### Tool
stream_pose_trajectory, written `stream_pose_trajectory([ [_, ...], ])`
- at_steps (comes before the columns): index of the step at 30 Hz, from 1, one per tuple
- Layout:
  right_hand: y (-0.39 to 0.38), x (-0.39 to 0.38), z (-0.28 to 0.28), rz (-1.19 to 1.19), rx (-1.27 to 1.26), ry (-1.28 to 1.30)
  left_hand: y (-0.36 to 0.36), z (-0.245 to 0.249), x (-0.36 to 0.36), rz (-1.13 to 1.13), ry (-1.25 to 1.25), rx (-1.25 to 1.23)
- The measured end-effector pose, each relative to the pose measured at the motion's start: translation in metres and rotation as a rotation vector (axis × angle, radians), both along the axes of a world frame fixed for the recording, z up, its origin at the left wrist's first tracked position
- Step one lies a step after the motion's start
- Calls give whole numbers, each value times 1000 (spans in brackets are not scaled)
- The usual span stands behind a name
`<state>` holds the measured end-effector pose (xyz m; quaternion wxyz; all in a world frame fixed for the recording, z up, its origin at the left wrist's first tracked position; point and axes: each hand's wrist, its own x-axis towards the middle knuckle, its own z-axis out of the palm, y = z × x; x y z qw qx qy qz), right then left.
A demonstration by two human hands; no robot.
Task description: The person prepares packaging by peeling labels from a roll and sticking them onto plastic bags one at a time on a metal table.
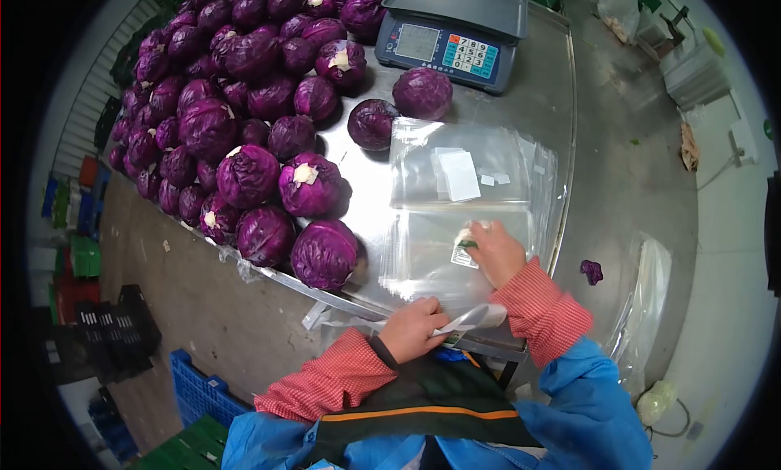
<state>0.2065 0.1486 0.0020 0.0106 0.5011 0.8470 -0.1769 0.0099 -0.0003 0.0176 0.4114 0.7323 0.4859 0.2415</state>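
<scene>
My left hand (415, 330) is closed on a pale strip (476, 317) that curls to the right at the table's front edge; it looks like label backing. My right hand (496, 252) has its fingers bent over a printed label (464, 255) with green and barcode markings. That label lies against the front part of a stack of clear plastic bags (431, 226); whether it is stuck down is hidden by the fingers. Farther up the stack rest white paper slips (458, 176) and two small white pieces.
Red cabbages (244, 120) are heaped on the left of the metal table (366, 202), with two more cabbages (421, 93) behind the bags. A digital scale (451, 43) stands at the back. A second metal surface (626, 169) runs along the right, bearing a cabbage scrap (591, 271).
</scene>
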Motion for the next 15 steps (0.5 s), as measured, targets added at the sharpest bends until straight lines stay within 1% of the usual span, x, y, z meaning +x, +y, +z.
stream_pose_trajectory([
  [2,3,-13,24,-23,49,-68,1,-5,3,-21,10,24],
  [4,2,-13,39,-46,85,-35,2,-8,3,-28,-9,35],
  [6,-7,-6,44,-62,105,103,4,-9,2,-20,-39,93],
  [8,-22,13,24,92,-10,17,6,-9,2,-4,-82,192],
  [9,-25,23,10,166,-68,-28,4,-10,1,-12,-71,158],
  [11,-24,37,-19,182,-29,84,1,-16,2,-34,-53,93],
  [12,-22,34,-15,191,-8,141,-1,-16,2,-33,-59,85],
  [15,0,30,6,91,-362,239,-1,-9,1,-23,-95,37],
])
